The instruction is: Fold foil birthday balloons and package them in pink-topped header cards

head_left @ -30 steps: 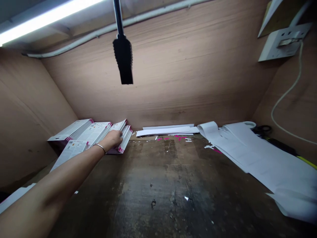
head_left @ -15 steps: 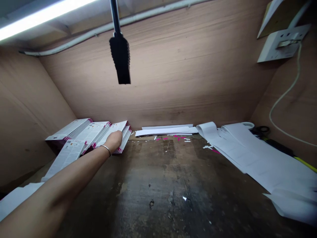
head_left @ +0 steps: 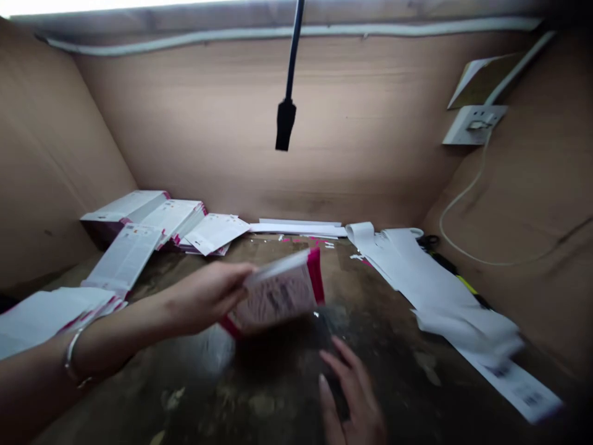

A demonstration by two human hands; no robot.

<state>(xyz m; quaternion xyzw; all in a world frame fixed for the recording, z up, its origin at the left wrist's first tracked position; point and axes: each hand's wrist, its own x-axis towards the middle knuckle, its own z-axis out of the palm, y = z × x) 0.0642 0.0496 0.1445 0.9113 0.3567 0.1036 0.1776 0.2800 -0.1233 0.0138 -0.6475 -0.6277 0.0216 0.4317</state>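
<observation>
In the head view my left hand (head_left: 220, 296) is closed round one end of a blurred bundle of flat printed packets (head_left: 278, 293), white with pink edges, tilted above the table. Lower down, my right hand (head_left: 349, 395) is open, its fingers apart, just below the bundle and not touching it. A dark patch lies between its thumb and fingers; I cannot make out what it is. More white packets with pink edges lie in stacks at the left: a back stack (head_left: 143, 204), a middle stack (head_left: 173, 213) and a nearer slanting packet (head_left: 217, 232).
A worn dark table (head_left: 259, 402) spreads below my hands. White paper strips (head_left: 301, 227) lie along the back wall. At the right a long paper roll (head_left: 398, 266) runs forward, near scissors (head_left: 430, 241). A black cable end (head_left: 286, 127) hangs down; a socket (head_left: 472, 123) has a plugged wire.
My left hand has come from the stacks at the back left towards the middle with a bundle of packets. My right hand has entered view at the bottom. The view has shifted.
</observation>
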